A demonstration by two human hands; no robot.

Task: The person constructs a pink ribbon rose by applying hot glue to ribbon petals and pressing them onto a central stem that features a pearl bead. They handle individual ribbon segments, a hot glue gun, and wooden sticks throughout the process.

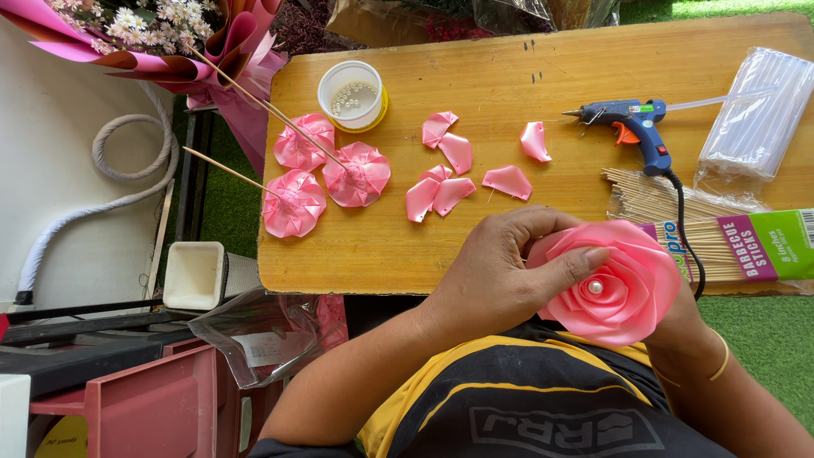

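- Your left hand (496, 276) wraps over the pink ribbon rose (615, 284), its grip clamped on the flower's left side, with the thumb lying across the outer petals.
- Your right hand (678, 318) sits under the rose and is mostly hidden by it; you cannot tell how its grip stands.
- The rose is held above the near edge of the wooden tabletop (543, 246), just in front of your chest, with a white pearl bead (596, 287) at its centre.
- Loose pink petals (449, 174) lie scattered mid-tabletop.
- Three finished small ribbon flowers (326, 174) on sticks rest to the left, beside a round tub of pearls (351, 93).
- A blue glue gun (632, 123) lies to the right, near a pack of wooden skewers (712, 229) and a bag of clear glue sticks (755, 114).
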